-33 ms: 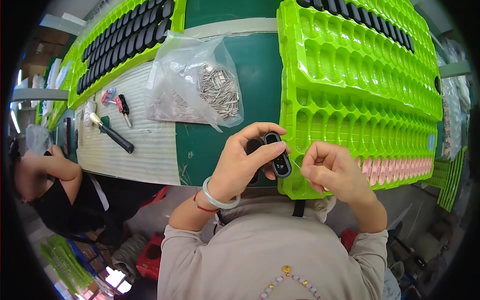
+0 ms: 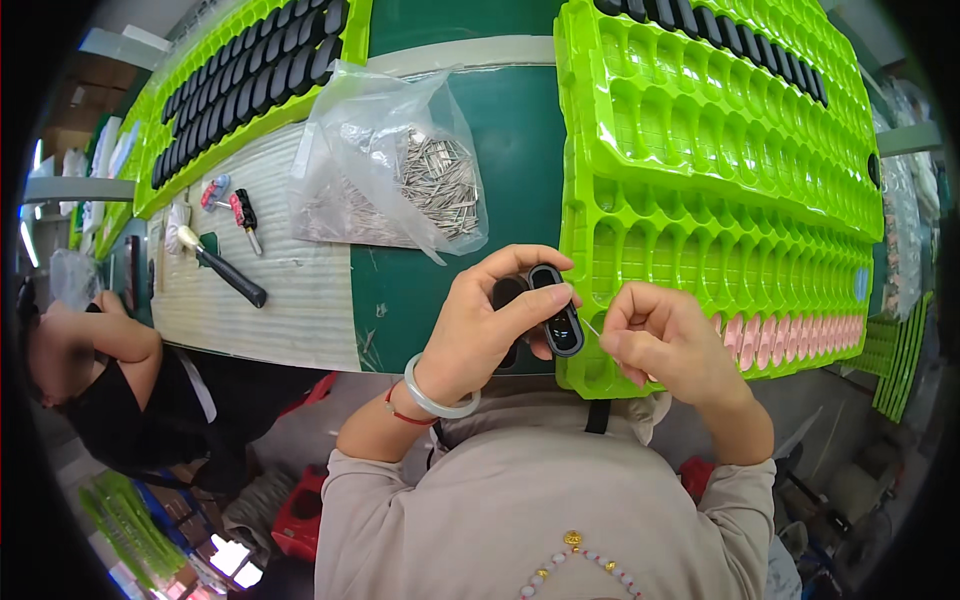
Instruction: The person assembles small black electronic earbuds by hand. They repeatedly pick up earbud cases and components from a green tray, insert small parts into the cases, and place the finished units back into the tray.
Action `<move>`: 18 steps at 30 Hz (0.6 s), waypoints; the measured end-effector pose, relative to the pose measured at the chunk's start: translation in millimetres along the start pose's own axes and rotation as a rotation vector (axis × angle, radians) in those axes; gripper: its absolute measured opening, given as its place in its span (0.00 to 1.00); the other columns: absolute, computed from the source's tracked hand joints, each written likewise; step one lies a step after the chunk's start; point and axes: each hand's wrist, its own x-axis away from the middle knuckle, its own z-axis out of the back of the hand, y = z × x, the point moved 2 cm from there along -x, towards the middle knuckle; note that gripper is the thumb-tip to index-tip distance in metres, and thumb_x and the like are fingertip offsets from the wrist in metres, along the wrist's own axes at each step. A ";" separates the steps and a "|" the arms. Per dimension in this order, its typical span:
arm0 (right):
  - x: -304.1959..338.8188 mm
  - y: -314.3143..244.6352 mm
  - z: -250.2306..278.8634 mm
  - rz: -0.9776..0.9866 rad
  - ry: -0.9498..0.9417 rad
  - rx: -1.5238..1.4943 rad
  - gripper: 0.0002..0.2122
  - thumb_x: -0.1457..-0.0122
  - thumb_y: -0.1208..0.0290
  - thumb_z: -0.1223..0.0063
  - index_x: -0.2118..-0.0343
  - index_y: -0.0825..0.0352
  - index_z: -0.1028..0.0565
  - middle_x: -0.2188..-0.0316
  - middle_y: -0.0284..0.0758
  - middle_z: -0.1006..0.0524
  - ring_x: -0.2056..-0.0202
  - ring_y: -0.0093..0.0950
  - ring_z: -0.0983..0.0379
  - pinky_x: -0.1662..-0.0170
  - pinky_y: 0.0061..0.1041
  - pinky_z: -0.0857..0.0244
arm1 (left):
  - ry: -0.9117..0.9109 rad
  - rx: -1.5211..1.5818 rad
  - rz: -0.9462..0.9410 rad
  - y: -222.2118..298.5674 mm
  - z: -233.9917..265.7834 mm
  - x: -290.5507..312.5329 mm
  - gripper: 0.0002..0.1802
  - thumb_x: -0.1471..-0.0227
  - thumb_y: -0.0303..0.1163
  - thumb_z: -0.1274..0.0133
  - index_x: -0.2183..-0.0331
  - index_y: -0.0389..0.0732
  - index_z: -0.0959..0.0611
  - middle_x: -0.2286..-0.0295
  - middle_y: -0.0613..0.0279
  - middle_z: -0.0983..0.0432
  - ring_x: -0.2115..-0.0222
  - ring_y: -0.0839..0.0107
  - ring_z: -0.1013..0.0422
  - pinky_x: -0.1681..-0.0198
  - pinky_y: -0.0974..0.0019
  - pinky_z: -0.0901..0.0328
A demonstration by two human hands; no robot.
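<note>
Two hands worked at the near edge of the desk [image 2: 440, 160]. Left hand [image 2: 478, 325]: fingers [image 2: 520, 305] clamped on a black oval casing [image 2: 556, 310], held upright just above the desk edge, with a second black piece partly hidden behind the thumb. Right hand [image 2: 665, 335]: fingers [image 2: 622, 318] pinched together on a thin metal pin [image 2: 592, 326], its tip just beside the casing's right side; whether it touched could not be told. Left wrist: pale bangle [image 2: 436, 395] and red cord.

Right of the hands: stack of bright green moulded trays [image 2: 720, 180], most pockets unfilled; a row of black casings along the far top edge; pale pink parts [image 2: 790, 335] in the lowest row near the right hand.

Beyond the hands: clear plastic bag [image 2: 395, 160] holding a heap of small metal pins, lying on the green desk top.

Left of the bag: ribbed white mat [image 2: 270, 290] carrying a black-handled tool [image 2: 225, 272] and small red and black keys [image 2: 240, 212].

Far left: second green tray [image 2: 210, 100], its pockets filled with black casings.

Lower left: another person [image 2: 110, 380] in dark clothing, seated beside the desk.
</note>
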 end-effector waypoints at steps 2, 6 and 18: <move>-3.6 -1.8 -2.8 -0.006 0.013 0.021 0.06 0.47 0.73 0.50 0.74 0.69 0.31 0.82 0.28 0.31 0.82 0.14 0.37 0.81 0.15 0.44 | 0.002 0.022 -0.012 1.0 1.0 0.4 0.14 0.51 0.30 0.47 0.61 0.35 0.26 0.73 0.60 0.25 0.80 0.80 0.30 0.80 0.79 0.34; -5.0 -4.8 -3.3 -0.022 0.036 0.024 0.05 0.48 0.73 0.50 0.74 0.69 0.31 0.82 0.28 0.31 0.83 0.13 0.37 0.82 0.15 0.45 | -0.006 0.057 0.013 3.3 -1.0 -1.0 0.16 0.52 0.29 0.48 0.60 0.36 0.28 0.73 0.61 0.26 0.77 0.79 0.30 0.79 0.78 0.35; 7.6 -5.6 8.3 0.466 0.181 0.554 0.04 0.49 0.77 0.49 0.75 0.68 0.32 0.84 0.25 0.32 0.84 0.11 0.39 0.82 0.12 0.46 | 0.022 -0.392 -0.551 -3.5 -12.7 -3.3 0.20 0.57 0.23 0.43 0.58 0.35 0.26 0.72 0.63 0.24 0.76 0.82 0.30 0.73 0.79 0.35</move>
